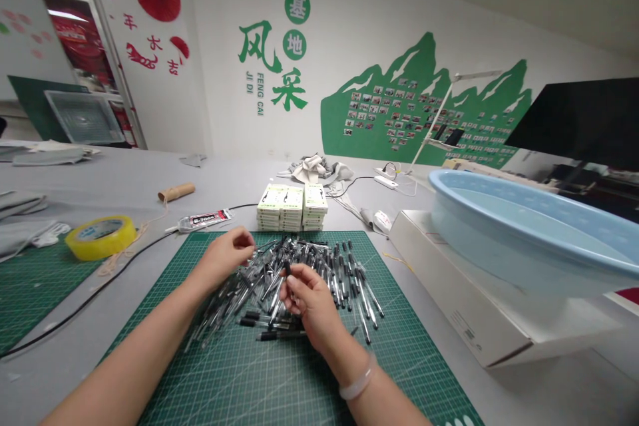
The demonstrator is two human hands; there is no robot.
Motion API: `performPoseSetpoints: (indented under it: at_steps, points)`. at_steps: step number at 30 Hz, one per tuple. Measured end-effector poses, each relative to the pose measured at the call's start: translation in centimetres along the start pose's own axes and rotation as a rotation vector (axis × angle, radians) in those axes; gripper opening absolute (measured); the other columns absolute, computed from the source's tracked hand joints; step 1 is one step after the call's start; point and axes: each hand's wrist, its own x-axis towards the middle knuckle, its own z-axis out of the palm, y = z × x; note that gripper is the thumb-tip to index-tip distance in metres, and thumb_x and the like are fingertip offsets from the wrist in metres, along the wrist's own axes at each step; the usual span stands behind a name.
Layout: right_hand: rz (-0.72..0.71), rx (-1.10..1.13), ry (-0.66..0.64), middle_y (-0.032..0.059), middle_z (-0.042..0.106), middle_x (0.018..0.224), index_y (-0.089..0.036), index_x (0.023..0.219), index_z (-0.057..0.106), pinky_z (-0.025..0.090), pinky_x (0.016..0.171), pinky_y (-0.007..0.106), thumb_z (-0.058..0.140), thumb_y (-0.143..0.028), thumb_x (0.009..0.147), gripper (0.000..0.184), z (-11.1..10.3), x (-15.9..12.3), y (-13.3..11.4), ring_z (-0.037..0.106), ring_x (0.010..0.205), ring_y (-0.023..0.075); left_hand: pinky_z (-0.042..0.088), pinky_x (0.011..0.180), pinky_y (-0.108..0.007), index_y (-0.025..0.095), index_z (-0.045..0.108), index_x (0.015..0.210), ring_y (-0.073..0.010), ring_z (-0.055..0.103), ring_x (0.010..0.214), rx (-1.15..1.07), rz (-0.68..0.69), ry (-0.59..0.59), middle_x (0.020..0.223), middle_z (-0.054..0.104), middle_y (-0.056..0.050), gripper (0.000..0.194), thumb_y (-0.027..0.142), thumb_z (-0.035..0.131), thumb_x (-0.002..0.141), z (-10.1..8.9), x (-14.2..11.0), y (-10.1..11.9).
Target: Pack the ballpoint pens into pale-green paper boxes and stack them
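A heap of several black-capped clear pens [319, 266] lies on a green cutting mat [299, 373]. My left hand [227, 254] rests at the heap's left edge, fingers curled in a pinch on a pen. My right hand [307, 299] hovers over the heap's front, fingers closed around a pen whose black end sticks up. A pale bracelet sits on my right wrist. Behind the heap stand stacks of small white boxes [292, 208].
A light blue basin [529, 226] sits on a long white box [474, 299] at the right. A yellow tape roll [101, 236], a glue tube [207, 219], a cardboard core [176, 192] and a black cable [90, 296] lie at the left. Cloth and a power strip lie further back.
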Motion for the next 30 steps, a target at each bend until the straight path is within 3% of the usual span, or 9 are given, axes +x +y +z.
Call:
performPoseSetpoints:
  at_steps: [3, 5, 8, 14, 21, 26, 30]
  points:
    - [-0.003, 0.001, -0.004, 0.0012, 0.062, 0.065, -0.016, 0.094, 0.059, 0.023, 0.043, 0.017, 0.064, -0.031, 0.079, 0.022, 0.0, 0.0, 0.0, 0.046, 0.049, 0.0066, 0.048, 0.066, -0.027, 0.019, 0.061, 0.102, -0.0152, 0.06, 0.072, -0.537, -0.084, -0.075, 0.084, 0.064, -0.002, 0.034, 0.03, 0.068, 0.071, 0.7, -1.3, 3.1]
    - [-0.003, -0.002, -0.008, 0.001, 0.062, 0.064, -0.016, 0.093, 0.058, 0.023, 0.043, 0.017, 0.064, -0.03, 0.08, 0.021, 0.1, -0.1, 0.0, 0.047, 0.049, 0.0066, 0.049, 0.072, -0.027, 0.018, 0.063, 0.106, -0.0145, 0.061, 0.078, -0.717, -0.123, -0.1, 0.091, 0.066, -0.004, 0.038, 0.029, 0.071, 0.07, 1.3, -2.0, 4.3]
    - [0.0, -0.02, -0.025, 0.0009, 0.061, 0.064, -0.015, 0.093, 0.059, 0.023, 0.043, 0.017, 0.063, -0.03, 0.081, 0.02, 0.2, -0.2, -0.1, 0.047, 0.049, 0.0064, 0.049, 0.083, -0.029, 0.016, 0.067, 0.096, -0.0166, 0.062, 0.089, -0.852, -0.152, -0.104, 0.094, 0.067, -0.007, 0.028, 0.025, 0.073, 0.07, 2.1, -2.7, 5.0]
    - [0.007, -0.012, -0.015, 0.0009, 0.062, 0.065, -0.015, 0.093, 0.057, 0.024, 0.044, 0.017, 0.063, -0.03, 0.081, 0.02, 0.2, -0.2, -0.1, 0.048, 0.049, 0.0066, 0.05, 0.084, -0.03, 0.017, 0.067, 0.093, -0.0178, 0.063, 0.091, -0.892, -0.175, -0.126, 0.095, 0.069, -0.007, 0.024, 0.022, 0.074, 0.07, 2.9, -2.9, 4.9]
    - [-0.015, -0.003, 0.052, -0.0009, 0.062, 0.067, -0.018, 0.094, 0.054, 0.022, 0.041, 0.016, 0.067, -0.028, 0.077, 0.024, 0.2, -0.1, 0.1, 0.044, 0.045, 0.0049, 0.05, 0.081, -0.03, 0.017, 0.069, 0.089, -0.0172, 0.063, 0.086, -0.809, -0.106, -0.174, 0.092, 0.069, -0.006, 0.023, 0.023, 0.075, 0.068, 3.6, -3.0, 4.5]
    - [-0.056, 0.008, 0.105, -0.008, 0.05, 0.057, -0.018, 0.081, 0.052, 0.018, 0.038, 0.014, 0.075, -0.021, 0.067, 0.027, 0.1, -0.1, 0.0, 0.039, 0.041, 0.0033, 0.049, 0.082, -0.028, 0.017, 0.069, 0.088, -0.0163, 0.062, 0.087, -0.814, -0.122, -0.185, 0.091, 0.068, -0.005, 0.021, 0.024, 0.074, 0.069, 3.9, -3.1, 4.4]
    - [-0.042, -0.001, 0.1, -0.006, 0.053, 0.056, -0.017, 0.077, 0.051, 0.019, 0.038, 0.014, 0.075, -0.023, 0.069, 0.025, 0.2, -0.1, -0.1, 0.042, 0.043, 0.0043, 0.049, 0.082, -0.028, 0.019, 0.065, 0.102, -0.0161, 0.062, 0.089, -0.87, -0.132, -0.197, 0.088, 0.069, -0.005, 0.033, 0.023, 0.073, 0.071, 3.9, -3.2, 4.5]
